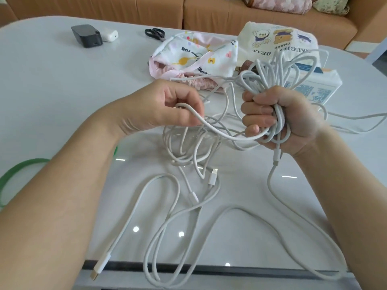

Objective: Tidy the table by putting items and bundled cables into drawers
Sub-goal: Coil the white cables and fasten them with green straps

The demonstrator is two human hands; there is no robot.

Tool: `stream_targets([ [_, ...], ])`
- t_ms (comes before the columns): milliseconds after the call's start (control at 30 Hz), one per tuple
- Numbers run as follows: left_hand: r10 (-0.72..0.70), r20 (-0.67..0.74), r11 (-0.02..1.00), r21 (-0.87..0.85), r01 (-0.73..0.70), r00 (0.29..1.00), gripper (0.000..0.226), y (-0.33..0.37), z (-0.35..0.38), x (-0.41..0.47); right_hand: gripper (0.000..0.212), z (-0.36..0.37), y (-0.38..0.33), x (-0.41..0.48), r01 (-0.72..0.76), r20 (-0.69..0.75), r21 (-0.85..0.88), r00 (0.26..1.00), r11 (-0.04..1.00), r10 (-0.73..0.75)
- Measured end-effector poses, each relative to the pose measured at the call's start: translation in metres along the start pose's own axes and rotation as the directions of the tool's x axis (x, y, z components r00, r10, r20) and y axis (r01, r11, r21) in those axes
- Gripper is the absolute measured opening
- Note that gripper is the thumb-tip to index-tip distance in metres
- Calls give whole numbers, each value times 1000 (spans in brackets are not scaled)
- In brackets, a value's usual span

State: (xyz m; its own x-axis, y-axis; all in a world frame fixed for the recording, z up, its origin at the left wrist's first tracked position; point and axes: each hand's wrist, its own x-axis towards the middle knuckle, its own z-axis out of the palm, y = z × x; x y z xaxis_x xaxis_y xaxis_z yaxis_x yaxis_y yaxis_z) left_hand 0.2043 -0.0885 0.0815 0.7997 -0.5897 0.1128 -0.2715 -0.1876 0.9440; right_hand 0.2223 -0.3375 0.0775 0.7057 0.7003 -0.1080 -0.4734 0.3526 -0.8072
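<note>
Forearms come in from the lower corners, both hands raised above the white table (62, 91). The left hand (180, 105), wrist bent, pinches one white strand (219, 132) between the thumb and curled fingers. That strand sags across to the right hand (280, 120), a fist clenched round a bundle of cable loops (278, 70) that fans out above its knuckles.

More white cable lies loose on the table below and between the hands. It is too tangled to count, but four plug ends show: one near the front edge (100, 268), two in the middle (213, 175) (193, 195), and one hanging under the right fist (276, 156).

Farther back lie two printed fabric bags, one pink (196, 55) and one with bears (278, 38), and one tissue pack (318, 88). Behind them are one pair of scissors (155, 33), one black adapter (87, 35) and one small white case (110, 34) touching it. One green band (12, 172) lies at the left edge.
</note>
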Motion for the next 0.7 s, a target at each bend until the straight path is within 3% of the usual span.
stream_targets([
  [100,-9,45,1000,-15,10,999,10,1,-1,-2,46,1,-1,0,37,-49,5,998,999,-37],
  [233,13,58,1000,-9,-13,998,27,7,2,-2,19,6,-4,-2,127,-194,15,973,992,-122],
  [367,93,-139,992,92,-80,986,21,8,9,3,15,6,-3,-2,243,-279,97,938,965,-208],
  [433,99,-211,980,190,-58,972,24,4,10,7,20,4,-4,-3,252,-182,192,959,949,-218],
  [567,174,-354,937,345,-45,919,19,-7,15,13,21,8,2,1,-63,153,313,988,948,15],
  [700,227,-382,911,410,-56,896,16,-18,16,14,26,16,12,3,-196,108,148,977,969,181],
])
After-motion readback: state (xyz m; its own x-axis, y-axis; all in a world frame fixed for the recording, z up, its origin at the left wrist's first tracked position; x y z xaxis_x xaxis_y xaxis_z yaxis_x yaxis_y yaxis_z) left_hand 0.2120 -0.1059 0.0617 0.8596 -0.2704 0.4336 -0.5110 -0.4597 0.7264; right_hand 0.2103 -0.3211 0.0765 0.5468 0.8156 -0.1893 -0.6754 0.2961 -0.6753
